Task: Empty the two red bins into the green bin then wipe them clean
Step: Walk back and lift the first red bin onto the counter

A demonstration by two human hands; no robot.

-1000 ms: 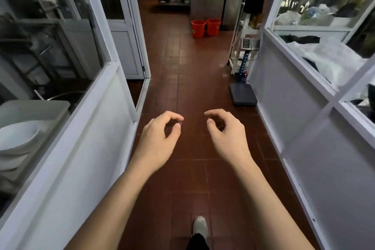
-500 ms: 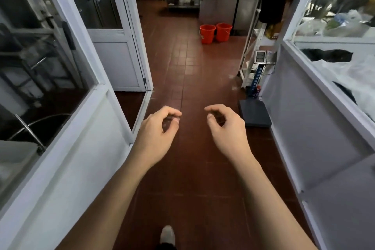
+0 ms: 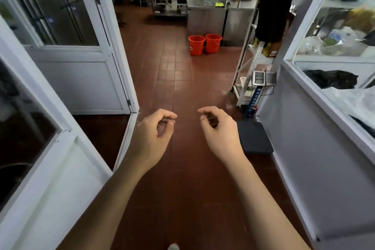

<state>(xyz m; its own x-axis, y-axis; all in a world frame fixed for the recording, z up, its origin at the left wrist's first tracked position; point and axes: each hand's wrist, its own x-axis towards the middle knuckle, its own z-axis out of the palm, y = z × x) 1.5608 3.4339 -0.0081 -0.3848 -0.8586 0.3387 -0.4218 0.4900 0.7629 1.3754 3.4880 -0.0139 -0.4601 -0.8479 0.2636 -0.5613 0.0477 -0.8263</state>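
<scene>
- Two red bins [image 3: 204, 44] stand side by side on the red tiled floor [image 3: 174, 79], touching or nearly so, at the far end of the corridor.
- They sit just in front of a steel desk [image 3: 213, 16] whose top is crowded with bottles and containers too small to tell apart.
- Both bins are upright with open tops; what they hold cannot be made out from here.
- The left hand [image 3: 151, 138] hovers over the floor well short of the bins, its grip narrow: fingers loosely curled toward the thumb, holding nothing.
- The right hand [image 3: 220, 134] hovers level with it, a gap of floor between them, its grip likewise loosely curled and empty.
- The bins lie well ahead of both hands, roughly in line with the right hand.
- A platform scale [image 3: 254, 140] lies on the floor just right of the right hand, its display [image 3: 263, 78] raised on a blue post.
- White-framed glass partitions [image 3: 316, 91] line both sides of the corridor, and a white door [image 3: 81, 50] stands open on the left.
- A shoe tip [image 3: 173, 246] shows at the bottom edge.
</scene>
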